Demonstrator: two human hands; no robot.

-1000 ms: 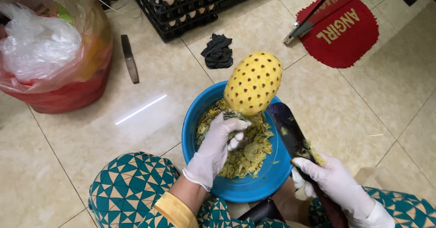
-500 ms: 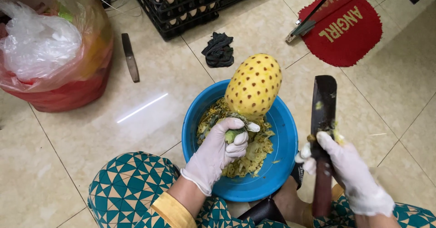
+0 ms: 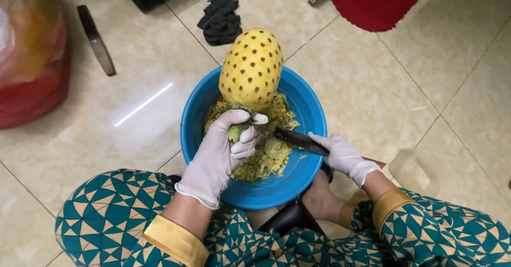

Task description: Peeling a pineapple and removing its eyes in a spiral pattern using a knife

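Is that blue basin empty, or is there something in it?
Not empty. The blue basin holds a heap of yellow-green pineapple peelings, over which the left hand holds the peeled pineapple.

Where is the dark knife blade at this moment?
In the head view, the knife is in the right hand, its blade lying over the blue basin just below the peeled pineapple, pointing toward the left hand.

Bright, even indoor light; a white streak of glare lies on the glossy floor [image 3: 143, 105] well out beyond the left hand [image 3: 221, 150]; shadows are soft and faint; the red bag [image 3: 32, 59] far to that hand's left is blurred; the centre is sharp.
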